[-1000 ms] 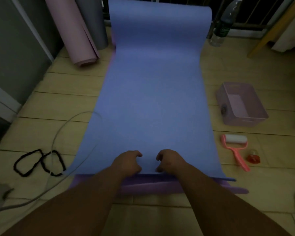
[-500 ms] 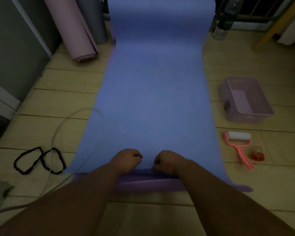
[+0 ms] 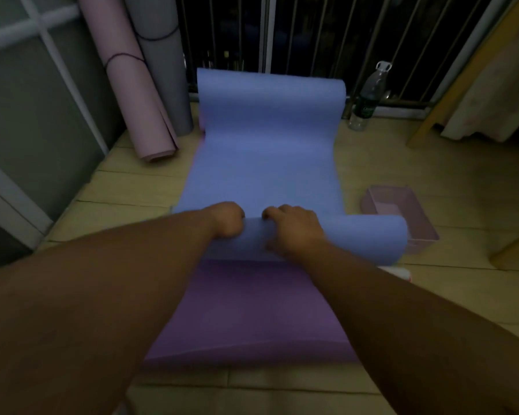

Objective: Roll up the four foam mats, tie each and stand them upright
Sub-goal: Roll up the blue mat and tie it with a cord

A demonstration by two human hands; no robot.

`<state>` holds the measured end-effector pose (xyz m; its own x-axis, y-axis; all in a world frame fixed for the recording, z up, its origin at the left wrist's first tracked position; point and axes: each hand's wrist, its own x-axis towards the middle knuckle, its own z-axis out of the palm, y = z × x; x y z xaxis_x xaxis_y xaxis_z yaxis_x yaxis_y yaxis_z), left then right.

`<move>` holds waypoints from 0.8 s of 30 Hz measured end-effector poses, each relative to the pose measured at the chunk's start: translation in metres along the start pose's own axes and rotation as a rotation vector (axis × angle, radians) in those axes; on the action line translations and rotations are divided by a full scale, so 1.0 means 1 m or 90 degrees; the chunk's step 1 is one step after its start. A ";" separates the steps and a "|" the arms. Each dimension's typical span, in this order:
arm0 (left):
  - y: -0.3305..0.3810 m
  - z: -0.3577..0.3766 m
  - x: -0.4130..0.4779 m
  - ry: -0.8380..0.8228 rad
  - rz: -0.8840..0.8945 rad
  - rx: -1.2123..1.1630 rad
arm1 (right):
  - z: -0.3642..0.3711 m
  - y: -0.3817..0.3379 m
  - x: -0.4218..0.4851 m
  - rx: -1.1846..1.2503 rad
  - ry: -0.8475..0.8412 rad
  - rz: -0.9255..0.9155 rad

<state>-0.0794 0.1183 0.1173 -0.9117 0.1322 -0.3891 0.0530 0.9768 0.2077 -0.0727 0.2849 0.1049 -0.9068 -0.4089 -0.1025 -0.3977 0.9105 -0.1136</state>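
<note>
Two tied mats (image 3: 126, 94) stand finished, and my left hand (image 3: 226, 220) and right hand (image 3: 294, 232) grip the half-rolled blue mat (image 3: 267, 145), which I judge needs even pushing forward next.

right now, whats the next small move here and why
Probably roll the blue mat forward one turn, steering left: the left hand and right hand grip the roll, much mat lies flat ahead, and the roll's right end juts past the flat edge.
</note>
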 end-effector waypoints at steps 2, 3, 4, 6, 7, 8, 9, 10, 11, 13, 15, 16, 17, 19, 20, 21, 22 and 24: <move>0.006 -0.027 -0.005 -0.018 0.011 0.011 | -0.011 -0.002 -0.002 -0.049 0.024 -0.038; 0.007 -0.037 -0.008 -0.034 0.014 0.015 | -0.015 -0.002 -0.004 -0.072 0.026 -0.054; 0.007 -0.046 -0.011 -0.050 0.015 0.013 | -0.018 -0.001 -0.005 -0.098 0.029 -0.067; 0.006 -0.059 -0.016 -0.078 0.024 -0.009 | -0.023 0.001 -0.008 -0.143 0.051 -0.077; 0.006 -0.063 -0.018 -0.087 0.026 -0.040 | -0.025 0.002 -0.009 -0.158 0.069 -0.074; 0.006 -0.065 -0.020 -0.087 0.026 -0.075 | -0.027 0.003 -0.009 -0.172 0.086 -0.067; 0.006 -0.066 -0.021 -0.085 0.028 -0.102 | -0.029 0.004 -0.009 -0.184 0.095 -0.061; 0.007 -0.064 -0.021 -0.080 0.030 -0.123 | -0.031 0.004 -0.009 -0.194 0.093 -0.056; 0.009 -0.062 -0.020 -0.068 0.034 -0.136 | -0.033 0.004 -0.007 -0.199 0.086 -0.050; 0.014 -0.058 -0.018 -0.023 0.047 -0.155 | -0.040 0.008 -0.003 -0.196 0.051 -0.021; 0.014 -0.050 -0.014 0.068 0.076 -0.107 | -0.047 0.013 0.004 -0.151 0.014 0.026; 0.015 -0.046 -0.011 0.119 0.104 -0.031 | -0.053 0.015 0.008 -0.115 0.007 0.055; 0.018 -0.044 -0.010 0.170 0.130 0.058 | -0.059 0.017 0.012 -0.079 0.006 0.082; 0.023 -0.042 -0.008 0.261 0.154 0.220 | -0.073 0.018 0.021 -0.035 -0.008 0.107; 0.025 -0.044 -0.006 0.297 0.152 0.271 | -0.077 0.018 0.025 -0.031 -0.019 0.101; 0.026 -0.046 -0.004 0.319 0.143 0.297 | -0.080 0.018 0.027 -0.029 -0.022 0.087; 0.026 -0.049 -0.004 0.319 0.124 0.302 | -0.081 0.018 0.028 -0.022 -0.018 0.070; 0.024 -0.053 -0.002 0.288 0.080 0.261 | -0.083 0.017 0.026 -0.010 0.002 0.043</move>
<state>-0.0980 0.1323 0.1709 -0.9659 0.2533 0.0528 0.2414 0.9556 -0.1691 -0.1146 0.2945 0.1820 -0.9320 -0.3467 -0.1056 -0.3381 0.9367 -0.0910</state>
